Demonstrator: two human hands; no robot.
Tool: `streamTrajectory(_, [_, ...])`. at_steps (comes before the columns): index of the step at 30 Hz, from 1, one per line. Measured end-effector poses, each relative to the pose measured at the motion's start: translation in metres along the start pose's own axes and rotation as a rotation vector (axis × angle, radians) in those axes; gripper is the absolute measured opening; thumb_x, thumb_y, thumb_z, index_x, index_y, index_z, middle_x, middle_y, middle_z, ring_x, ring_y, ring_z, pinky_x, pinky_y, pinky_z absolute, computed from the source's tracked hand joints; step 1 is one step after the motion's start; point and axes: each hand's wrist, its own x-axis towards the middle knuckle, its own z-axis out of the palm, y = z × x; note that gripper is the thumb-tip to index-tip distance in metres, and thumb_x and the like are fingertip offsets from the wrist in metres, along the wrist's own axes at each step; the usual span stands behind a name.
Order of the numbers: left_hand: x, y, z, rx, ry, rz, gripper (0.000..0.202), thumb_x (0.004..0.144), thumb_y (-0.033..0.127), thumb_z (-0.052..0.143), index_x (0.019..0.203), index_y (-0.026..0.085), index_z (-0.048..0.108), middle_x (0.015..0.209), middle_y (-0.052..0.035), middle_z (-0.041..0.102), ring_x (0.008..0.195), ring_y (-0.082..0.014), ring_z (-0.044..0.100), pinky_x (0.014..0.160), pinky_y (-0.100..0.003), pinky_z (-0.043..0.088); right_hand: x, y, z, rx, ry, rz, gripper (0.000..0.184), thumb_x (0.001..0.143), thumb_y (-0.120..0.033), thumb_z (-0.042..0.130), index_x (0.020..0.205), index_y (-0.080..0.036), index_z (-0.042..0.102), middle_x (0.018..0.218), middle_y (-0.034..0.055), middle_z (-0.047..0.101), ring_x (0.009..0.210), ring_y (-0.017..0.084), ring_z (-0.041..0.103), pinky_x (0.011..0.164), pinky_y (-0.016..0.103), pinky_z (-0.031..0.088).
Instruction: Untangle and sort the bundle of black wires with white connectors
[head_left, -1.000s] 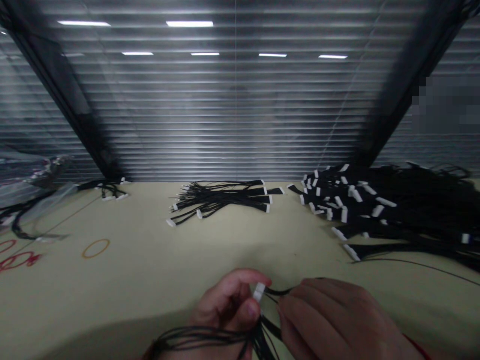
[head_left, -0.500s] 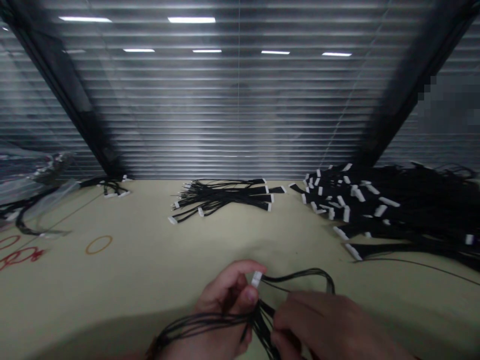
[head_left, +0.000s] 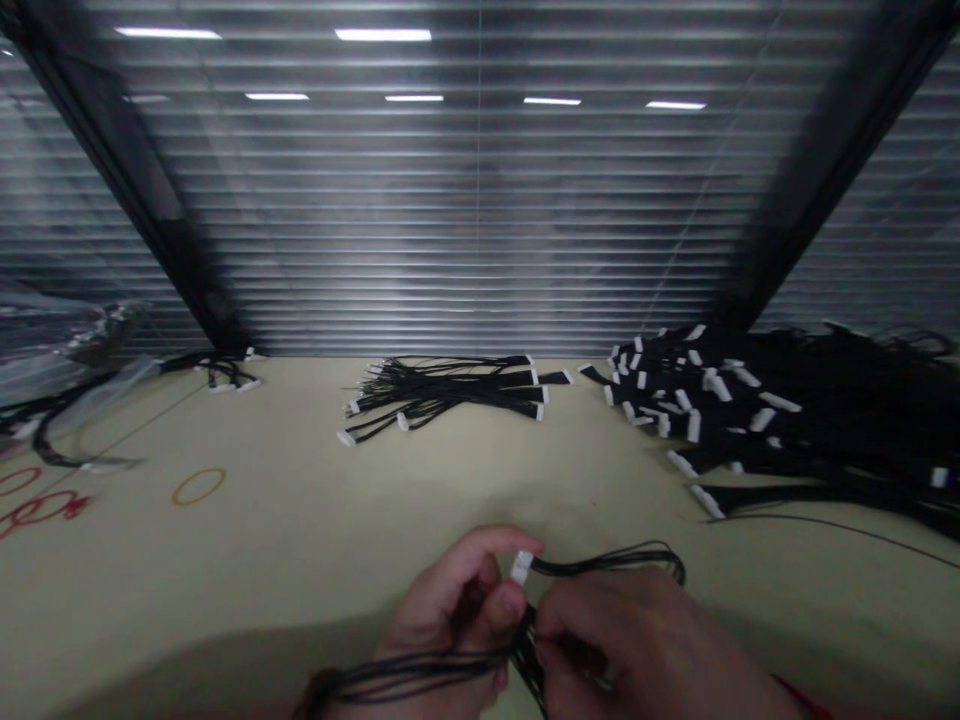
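Observation:
A small white connector (head_left: 522, 567) is pinched between the thumb and index finger of my left hand (head_left: 450, 610). Thin black wires (head_left: 600, 562) leave its right side and loop over behind my right hand. More black wires (head_left: 420, 672) of the harness run across my left palm toward the wrist. My right hand (head_left: 622, 630) is closed, its thumb and fingertips pinching at the black wires just below the connector. Its fingers hide which strands lie between them.
A bundle of black cables with white connectors (head_left: 457, 385) lies at the table's back middle. At right is a large pile of similar cables (head_left: 825, 400). Rubber bands (head_left: 199, 487), cables and a plastic bag (head_left: 52, 330) are on the left. Window blinds (head_left: 480, 200) stand behind.
The connector in my left hand has shifted slightly right and down. My right hand has come closer to it, and the wire loop has moved right.

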Motion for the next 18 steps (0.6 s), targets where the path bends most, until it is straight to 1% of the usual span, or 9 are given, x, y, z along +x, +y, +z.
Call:
streamTrajectory(3, [0.0,0.007,0.002,-0.003,0.029,-0.097,0.035,0.074,0.052,0.063,0.095,0.024,0.061,0.053,0.0089,0.037,0.035,-0.0007,0.027,0.032,-0.013,0.017,0.001,0.0,-0.004,0.003,0.0,0.087,0.017,0.064,-0.008,0.046,0.059,-0.021,0.055,0.054,-0.0063,0.056,0.045,0.008,0.047,0.045,0.02,0.026])
streamTrajectory(5, [0.001,0.011,0.003,0.0,0.033,-0.174,0.04,0.073,0.056,0.061,0.097,0.024,0.058,0.053,0.009,0.039,0.035,-0.0016,0.027,0.032,-0.013,0.018,0.006,0.0,-0.011,0.126,-0.045,0.164,0.013,0.065,-0.01,0.046,0.063,-0.02,0.054,0.055,-0.0047,0.053,0.047,0.009,0.044,0.045,0.019,0.027])
streamTrajectory(7, [0.002,0.015,0.002,0.014,0.038,-0.246,0.043,0.072,0.058,0.062,0.098,0.023,0.056,0.054,0.0086,0.04,0.036,-0.0029,0.029,0.034,-0.014,0.018,0.014,0.002,-0.023,0.406,-0.214,0.239,0.015,0.067,-0.013,0.041,0.071,-0.018,0.054,0.055,-0.0035,0.047,0.047,0.008,0.038,0.044,0.017,0.027])
streamTrajectory(9, [0.004,0.019,0.002,0.026,0.055,-0.3,0.044,0.071,0.056,0.062,0.098,0.022,0.054,0.052,0.0093,0.038,0.038,-0.0035,0.028,0.036,-0.015,0.018,0.022,0.005,-0.041,0.773,-0.428,0.272,0.02,0.068,-0.014,0.033,0.073,-0.016,0.053,0.051,-0.0039,0.038,0.043,0.007,0.028,0.04,0.016,0.022])
streamTrajectory(10, [0.005,0.021,0.002,0.03,0.063,-0.308,0.044,0.072,0.055,0.062,0.098,0.021,0.054,0.05,0.0098,0.035,0.039,-0.0037,0.026,0.036,-0.015,0.017,0.026,0.007,-0.051,0.935,-0.468,0.254,0.021,0.068,-0.015,0.031,0.07,-0.015,0.051,0.049,-0.0041,0.034,0.042,0.007,0.025,0.039,0.016,0.021])
streamTrajectory(11, [0.006,0.023,0.001,0.032,0.066,-0.305,0.043,0.073,0.054,0.061,0.098,0.019,0.054,0.05,0.0101,0.033,0.039,-0.004,0.025,0.037,-0.016,0.017,0.029,0.01,-0.061,1.069,-0.454,0.227,0.02,0.067,-0.015,0.03,0.067,-0.016,0.05,0.049,-0.0042,0.032,0.041,0.007,0.023,0.038,0.016,0.02])
streamTrajectory(13, [0.008,0.025,0.001,0.044,0.08,-0.285,0.039,0.077,0.05,0.057,0.099,0.018,0.053,0.051,0.0095,0.033,0.041,-0.0049,0.026,0.038,-0.017,0.019,0.032,0.017,-0.081,1.177,-0.29,0.146,0.018,0.071,-0.016,0.034,0.065,-0.017,0.051,0.05,-0.0037,0.034,0.043,0.007,0.029,0.04,0.015,0.026])
streamTrajectory(16, [0.01,0.025,-0.001,0.063,0.11,-0.277,0.036,0.078,0.044,0.057,0.102,0.019,0.052,0.056,0.0076,0.038,0.043,-0.0054,0.029,0.038,-0.017,0.02,0.032,0.032,-0.106,0.932,-0.043,-0.009,0.013,0.082,-0.024,0.05,0.075,-0.023,0.062,0.062,-0.0022,0.048,0.058,0.009,0.045,0.054,0.019,0.04])
streamTrajectory(18, [0.01,0.024,-0.003,0.053,0.11,-0.287,0.036,0.076,0.042,0.06,0.102,0.019,0.052,0.057,0.0074,0.039,0.043,-0.005,0.029,0.038,-0.017,0.019,0.031,0.043,-0.118,0.743,0.127,-0.142,0.014,0.088,-0.034,0.052,0.081,-0.031,0.064,0.074,-0.0031,0.053,0.075,0.01,0.051,0.067,0.022,0.044])
